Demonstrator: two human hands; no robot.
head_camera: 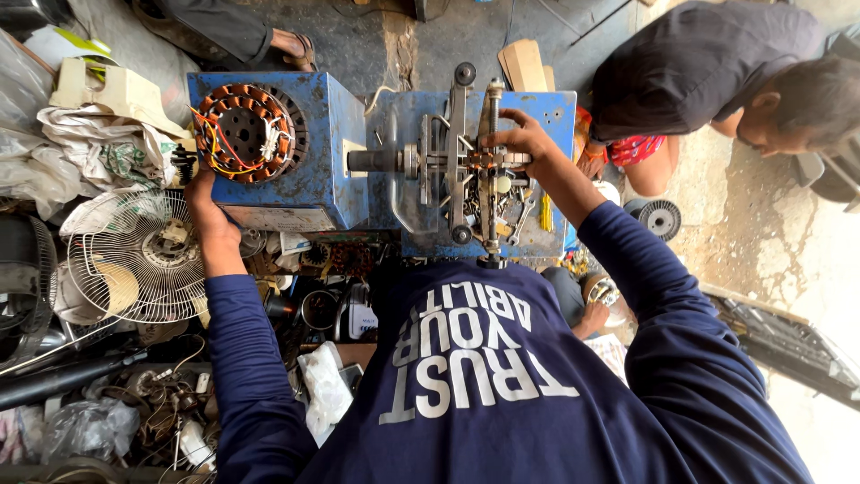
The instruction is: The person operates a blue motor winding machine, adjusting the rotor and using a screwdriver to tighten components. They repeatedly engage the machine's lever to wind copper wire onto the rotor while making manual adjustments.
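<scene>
— From the head camera, what has the person got hold of?

— The right hand (520, 139) is up on the winding machine (466, 161), its grip closed round the upright metal bar near the shaft (381, 161). The left hand (199, 190) rests at the lower corner of the blue box (309, 170), just under the copper-wound coil ring (251, 133); whether its fingers clasp anything I cannot tell.

— Which way does the machine lie?

— Its shaft runs left to right across the view, pointing at the blue box, with the bars standing crosswise to it.

— How would you work it well?

— I'd judge: keep the box steadied with the left, turn gently with the right, wire clear of the loose parts below.

— Anyone else?

— Another person (717, 72) crouches close by; a fan guard (134, 260) lies at the left.
</scene>
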